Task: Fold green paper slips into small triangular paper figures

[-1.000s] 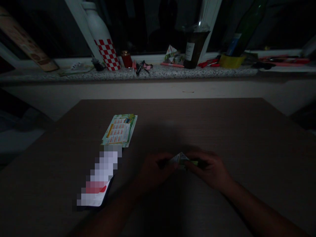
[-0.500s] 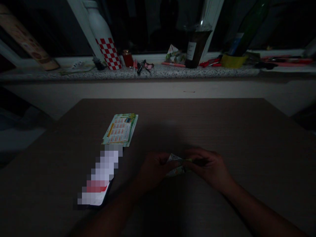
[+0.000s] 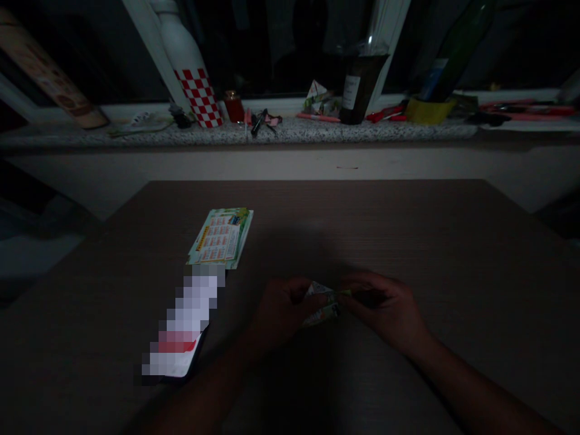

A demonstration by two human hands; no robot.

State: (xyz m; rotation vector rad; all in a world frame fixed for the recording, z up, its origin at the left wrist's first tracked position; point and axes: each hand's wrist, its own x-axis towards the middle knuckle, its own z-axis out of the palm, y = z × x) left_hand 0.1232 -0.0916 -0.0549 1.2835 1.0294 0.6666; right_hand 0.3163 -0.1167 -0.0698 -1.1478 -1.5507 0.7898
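A small folded piece of printed paper (image 3: pixel 322 314), white and green, is held low over the table in front of me. My left hand (image 3: pixel 283 308) grips its left side, thumb on top. On the right, the thumb and fingers of my right hand (image 3: pixel 385 302) pinch the paper's narrow greenish end. Dim light hides the finer folds and some fingertips. To the left lies a stack of printed cards (image 3: pixel 220 238) with rows of small print. A phone (image 3: pixel 183 338) with a lit, blurred-out screen lies just nearer than the stack, beside my left forearm.
The brown table (image 3: pixel 399 223) runs up to a wall below a stone windowsill (image 3: pixel 290 134). On the sill stand a white bottle with red checks (image 3: pixel 197 84), a small red jar (image 3: pixel 234 107), a dark cup (image 3: pixel 357 90), a folded paper shape (image 3: pixel 317 96) and a green bottle (image 3: pixel 457 54).
My right fingers have shifted slightly at the paper's narrow end. My left hand stays nearly still; the cards and phone have not moved.
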